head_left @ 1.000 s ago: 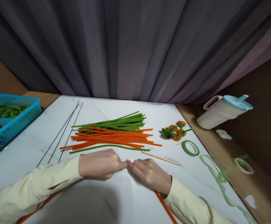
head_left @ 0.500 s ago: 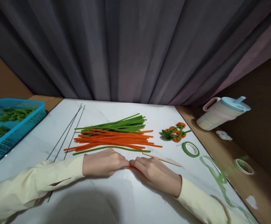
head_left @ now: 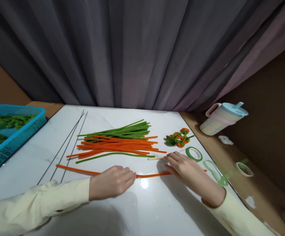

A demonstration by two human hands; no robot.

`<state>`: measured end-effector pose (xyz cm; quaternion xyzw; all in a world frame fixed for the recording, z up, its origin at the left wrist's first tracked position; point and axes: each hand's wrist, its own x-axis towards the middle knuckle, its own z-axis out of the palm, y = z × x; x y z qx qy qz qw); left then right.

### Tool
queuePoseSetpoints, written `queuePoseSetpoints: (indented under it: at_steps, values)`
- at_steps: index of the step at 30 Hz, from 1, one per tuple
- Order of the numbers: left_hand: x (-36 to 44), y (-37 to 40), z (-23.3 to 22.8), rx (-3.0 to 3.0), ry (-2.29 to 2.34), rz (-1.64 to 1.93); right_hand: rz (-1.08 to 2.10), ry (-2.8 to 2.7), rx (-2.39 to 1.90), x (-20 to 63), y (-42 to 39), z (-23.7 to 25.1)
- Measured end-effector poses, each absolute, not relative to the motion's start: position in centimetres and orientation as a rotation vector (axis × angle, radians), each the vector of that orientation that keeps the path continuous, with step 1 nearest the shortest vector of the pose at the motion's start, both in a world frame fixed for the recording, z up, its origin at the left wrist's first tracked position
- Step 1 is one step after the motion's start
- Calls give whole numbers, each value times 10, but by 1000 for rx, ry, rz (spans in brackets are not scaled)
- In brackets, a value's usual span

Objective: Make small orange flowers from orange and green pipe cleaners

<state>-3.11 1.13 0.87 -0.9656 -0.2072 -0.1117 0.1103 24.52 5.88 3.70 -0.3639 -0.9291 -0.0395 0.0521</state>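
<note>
My left hand (head_left: 114,180) is closed around the middle of a long orange pipe cleaner (head_left: 78,170), which sticks out on both sides just above the white table. My right hand (head_left: 189,170) pinches a thin wooden stick (head_left: 154,158); the stick's right part is hidden by the fingers. The orange pipe cleaner runs on behind the right hand, its tip showing past the wrist. Beyond my hands lie a single green pipe cleaner (head_left: 115,153), a bundle of orange pipe cleaners (head_left: 118,146) and a bundle of green ones (head_left: 125,131).
Small orange-and-green pipe cleaner pieces (head_left: 180,137) lie at the right, by a roll of green tape (head_left: 194,154). Dark thin wires (head_left: 70,141) and a blue basket (head_left: 34,119) are at the left. A lidded cup (head_left: 222,118) and another tape roll (head_left: 244,169) stand beyond the right edge.
My right hand has left the orange pipe cleaner, moved right and up, and taken hold of the wooden stick, whose angle has changed. My left hand still grips the pipe cleaner, now visible lengthwise.
</note>
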Motion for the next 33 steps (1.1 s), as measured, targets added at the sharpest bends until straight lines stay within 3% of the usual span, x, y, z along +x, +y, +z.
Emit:
queuePoseSetpoints:
  at_steps: [10,20,23,26,28,33]
  values:
    - [-22,3,8,-2979,-1006,-299,-569,-3023,-1046,223,83,25]
    - [-17,2,-23,-2904,-1086,-566,-456,-3066,-1018,239,100,46]
    - [-18,2,-23,-2922,-1142,-633,-168,-2757,-1031,250,86,71]
    - [-18,3,-21,-2928,-1173,-645,457,-2290,-1047,248,61,86]
    - [-18,3,-21,-2920,-1174,-640,894,-1915,-953,236,46,83]
    - [-15,4,-20,-2930,-1163,-608,1385,-1387,-680,183,34,46]
